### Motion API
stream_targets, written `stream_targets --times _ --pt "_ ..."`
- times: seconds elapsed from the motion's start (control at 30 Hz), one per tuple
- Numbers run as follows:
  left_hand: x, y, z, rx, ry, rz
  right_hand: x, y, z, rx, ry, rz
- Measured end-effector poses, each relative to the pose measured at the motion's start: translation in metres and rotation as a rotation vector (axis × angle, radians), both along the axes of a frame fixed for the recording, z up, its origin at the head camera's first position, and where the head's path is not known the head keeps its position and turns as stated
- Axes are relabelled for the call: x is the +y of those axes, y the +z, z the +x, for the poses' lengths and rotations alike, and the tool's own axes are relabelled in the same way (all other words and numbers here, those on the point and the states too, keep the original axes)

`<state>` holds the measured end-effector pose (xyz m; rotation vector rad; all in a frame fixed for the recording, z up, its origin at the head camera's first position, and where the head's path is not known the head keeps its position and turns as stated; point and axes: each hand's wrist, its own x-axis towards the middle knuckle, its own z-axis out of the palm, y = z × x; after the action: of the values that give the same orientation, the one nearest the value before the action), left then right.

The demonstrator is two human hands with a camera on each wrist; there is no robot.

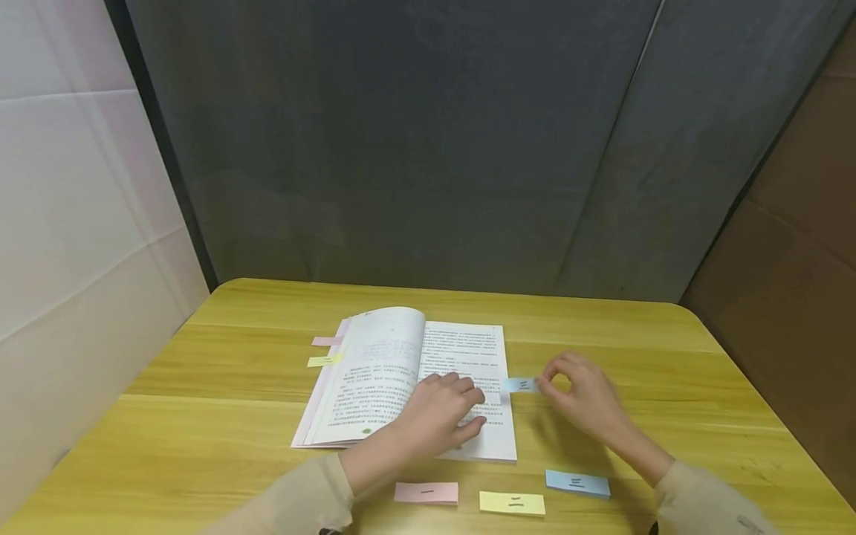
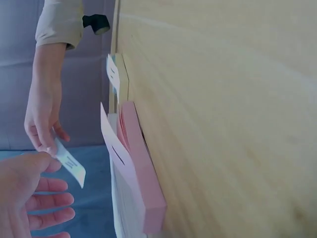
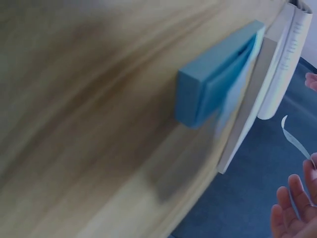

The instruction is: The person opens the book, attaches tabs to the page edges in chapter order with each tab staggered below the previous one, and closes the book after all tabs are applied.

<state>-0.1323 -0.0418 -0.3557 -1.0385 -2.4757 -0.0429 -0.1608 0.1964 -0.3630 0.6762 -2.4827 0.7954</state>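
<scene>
An open book [image 1: 461, 349] lies on the wooden table, its left pages arching up. My right hand [image 1: 582, 394] pinches a blue sticky note [image 1: 520, 385] marked with three strokes, between thumb and forefinger, by its right end. The note's other end is at the right page's outer edge; in the right wrist view the note [image 3: 294, 141] curves in the air beyond the fingertips. Over the lower right page is my left hand [image 1: 438, 412], fingers loosely bent and holding nothing. Pink [image 1: 328, 341] and yellow [image 1: 324, 360] tabs stick out from the book's left side.
Along the near side of the table [image 1: 200, 416] lie a pink note pad [image 1: 426, 493], a yellow pad [image 1: 511, 504] and a blue pad [image 1: 577, 484], each marked with strokes. A dark curtain [image 1: 401, 148] hangs behind the table, with a white panel [image 1: 87, 223] at left.
</scene>
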Motion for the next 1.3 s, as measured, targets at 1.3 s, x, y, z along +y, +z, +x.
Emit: stream_targets --times 1.3 --pt "0.029 -0.018 -0.007 -0.168 0.003 -0.256 -0.008 -0.017 0.008 -0.267 -0.066 0.03"
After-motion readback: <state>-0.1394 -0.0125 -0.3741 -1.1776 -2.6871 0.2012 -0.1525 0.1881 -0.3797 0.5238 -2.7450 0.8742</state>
